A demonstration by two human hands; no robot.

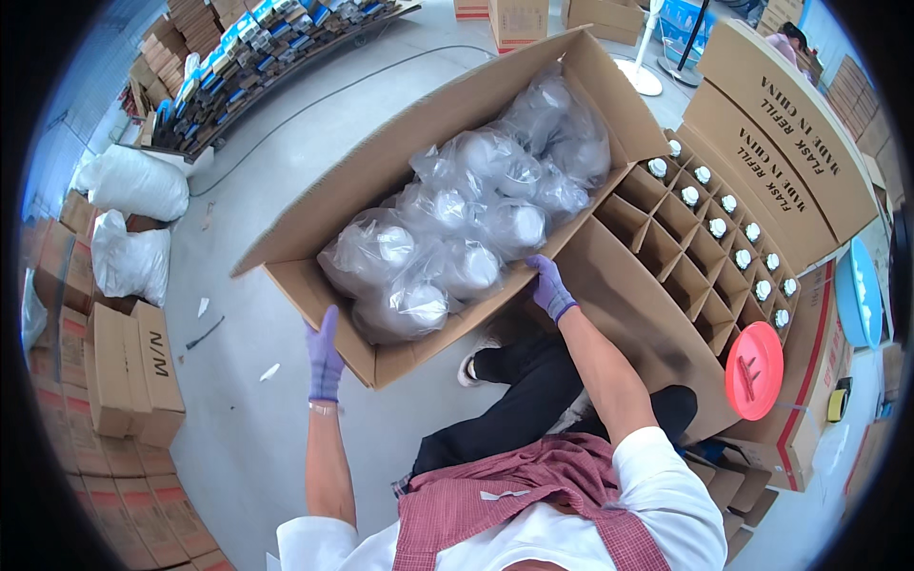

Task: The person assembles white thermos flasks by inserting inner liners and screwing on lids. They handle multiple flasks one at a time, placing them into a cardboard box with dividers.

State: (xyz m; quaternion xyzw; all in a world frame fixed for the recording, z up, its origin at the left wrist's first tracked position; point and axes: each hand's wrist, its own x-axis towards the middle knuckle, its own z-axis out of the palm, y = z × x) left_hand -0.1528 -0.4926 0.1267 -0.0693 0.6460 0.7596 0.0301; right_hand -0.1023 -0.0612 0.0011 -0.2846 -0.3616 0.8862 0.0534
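A long open cardboard box (328,205) lies slantwise in front of me. Several clear plastic bags (519,171) fill it, each wrapped around a rounded, pale or see-through item whose kind I cannot make out. My right hand (550,288), in a purple glove, grips the rim of the near long wall. At the near left corner my left hand (326,362), gloved alike, holds the short end, with some fingers hidden against the cardboard. To the right stands a carton with cardboard dividers (662,228); white-topped items (717,227) stand in several cells, while others hold none.
A red plate (754,371) with small dark red sticks rests on the divided carton's near corner. A blue basin (860,292) stands at the far right. White sacks (133,183) and stacked cartons (119,371) line the left side. A loaded pallet (257,71) is behind; a cable crosses the floor.
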